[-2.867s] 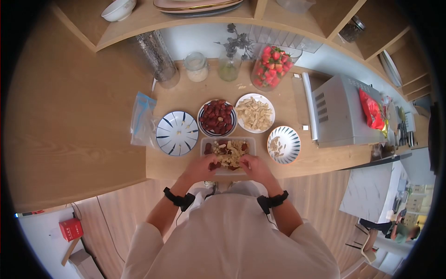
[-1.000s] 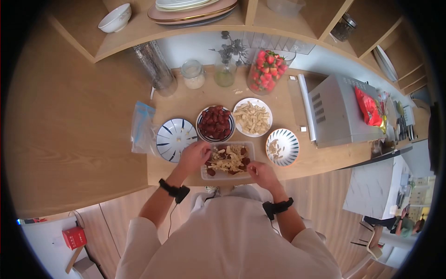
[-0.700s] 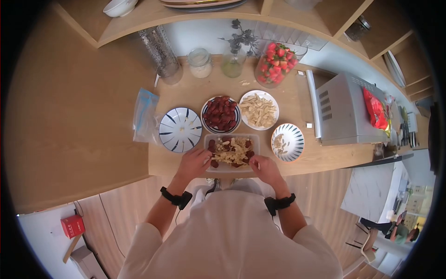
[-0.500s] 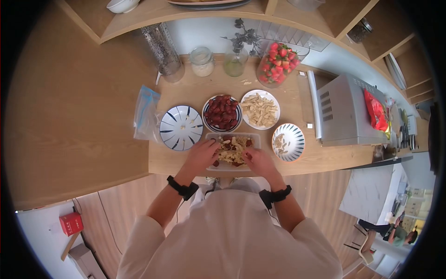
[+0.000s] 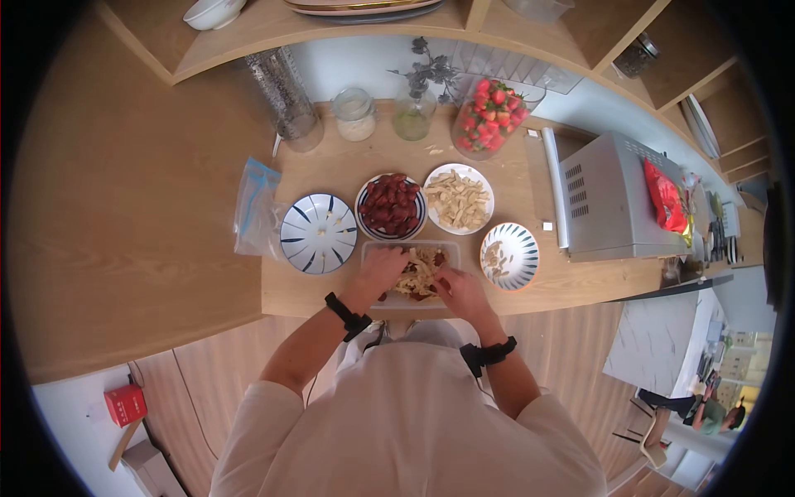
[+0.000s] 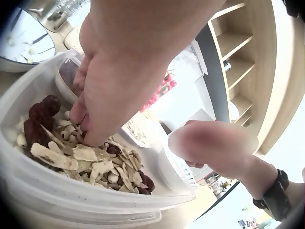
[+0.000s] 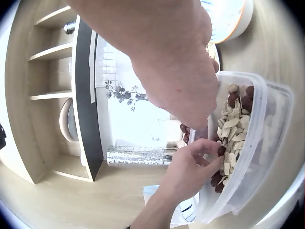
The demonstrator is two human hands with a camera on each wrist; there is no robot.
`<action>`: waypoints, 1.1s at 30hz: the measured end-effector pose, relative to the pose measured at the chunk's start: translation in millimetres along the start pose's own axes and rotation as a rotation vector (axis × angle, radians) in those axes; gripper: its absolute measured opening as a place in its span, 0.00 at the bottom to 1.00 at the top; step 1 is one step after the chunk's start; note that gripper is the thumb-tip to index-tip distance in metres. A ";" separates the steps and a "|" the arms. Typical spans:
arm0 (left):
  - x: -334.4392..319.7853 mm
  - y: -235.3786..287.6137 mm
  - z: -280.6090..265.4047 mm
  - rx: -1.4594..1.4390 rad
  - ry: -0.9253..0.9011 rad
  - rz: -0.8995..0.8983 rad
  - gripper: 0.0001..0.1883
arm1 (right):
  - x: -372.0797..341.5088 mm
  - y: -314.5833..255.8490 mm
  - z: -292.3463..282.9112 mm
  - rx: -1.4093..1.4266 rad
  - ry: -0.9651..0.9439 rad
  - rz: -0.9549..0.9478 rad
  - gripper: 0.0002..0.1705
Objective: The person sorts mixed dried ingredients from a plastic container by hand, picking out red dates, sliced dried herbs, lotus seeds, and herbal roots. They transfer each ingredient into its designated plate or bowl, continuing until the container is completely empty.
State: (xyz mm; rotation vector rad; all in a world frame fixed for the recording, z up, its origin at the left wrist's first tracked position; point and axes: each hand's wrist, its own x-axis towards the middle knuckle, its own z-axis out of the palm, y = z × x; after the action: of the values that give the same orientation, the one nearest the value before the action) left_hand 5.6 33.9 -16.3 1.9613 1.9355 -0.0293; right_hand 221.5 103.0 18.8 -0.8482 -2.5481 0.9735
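Observation:
In the head view, a clear plastic box (image 5: 455, 263) at the counter's front edge holds pale dried slices, dark red dates and small white pieces. My left hand (image 5: 383, 271) is over its left half; in the right wrist view that hand (image 7: 183, 171) pinches a dark red date (image 7: 221, 150) between thumb and finger, just above the slices (image 7: 233, 129). At the box's right side is my right hand (image 5: 465, 295), fingers bent inward. Its fingertips are hidden in the right wrist view and blurred in the left, so what they hold cannot be told.
Behind the box stand a plate of dates (image 5: 389, 207) and a plate of slices (image 5: 458, 199). A striped plate (image 5: 319, 248) and plastic bag (image 5: 257, 207) lie left; a striped bowl (image 5: 520, 257) is right. Jars, strawberries (image 5: 489, 120) and a silver appliance (image 5: 613, 199) stand farther back.
From the box's left edge, my left hand has moved right, over the contents. My right hand has shifted slightly inward from the right rim. The head view has tilted a little.

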 end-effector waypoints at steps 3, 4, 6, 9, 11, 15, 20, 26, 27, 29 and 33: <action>-3.1 -3.6 8.3 0.024 0.102 0.021 0.15 | -7.4 1.4 -2.7 0.000 0.004 0.052 0.05; -4.6 -4.0 8.8 -0.021 0.130 0.020 0.15 | -8.9 1.6 -4.1 0.014 0.002 0.073 0.05; -7.8 -2.1 0.5 -0.057 0.161 0.022 0.15 | -10.4 2.4 -5.0 0.028 0.009 0.089 0.05; -22.6 6.6 -28.5 -0.157 -0.047 -0.035 0.15 | -12.4 3.7 -3.3 0.029 0.022 0.098 0.05; -29.6 3.7 -33.3 -0.342 -0.046 0.026 0.14 | -13.0 3.8 -2.5 0.021 0.005 0.116 0.05; -26.9 -3.2 -41.8 -0.441 0.139 0.036 0.14 | -14.6 7.0 -0.2 0.006 0.014 0.105 0.05; -1.6 -26.3 -62.0 -0.408 0.390 -0.063 0.12 | -16.1 7.4 -0.9 0.011 -0.024 0.132 0.05; 40.9 -52.5 -68.0 -0.272 0.418 -0.162 0.12 | -19.7 5.2 -7.0 0.043 -0.009 0.167 0.05; 46.2 -53.8 -67.8 -0.248 0.405 -0.189 0.12 | -19.5 5.8 -10.1 0.041 0.000 0.165 0.05; 53.5 -56.4 -64.4 -0.232 0.403 -0.204 0.13 | -22.2 5.9 -12.5 0.086 0.036 0.163 0.04; 52.8 -49.5 -63.9 -0.211 0.508 -0.231 0.13 | -23.9 11.7 -19.1 0.128 0.022 0.162 0.04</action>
State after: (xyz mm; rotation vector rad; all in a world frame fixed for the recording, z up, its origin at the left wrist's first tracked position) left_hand -55.6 101.4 15.6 1.7080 2.3529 0.6415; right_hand 253.9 105.1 23.6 -1.0332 -2.3991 1.1545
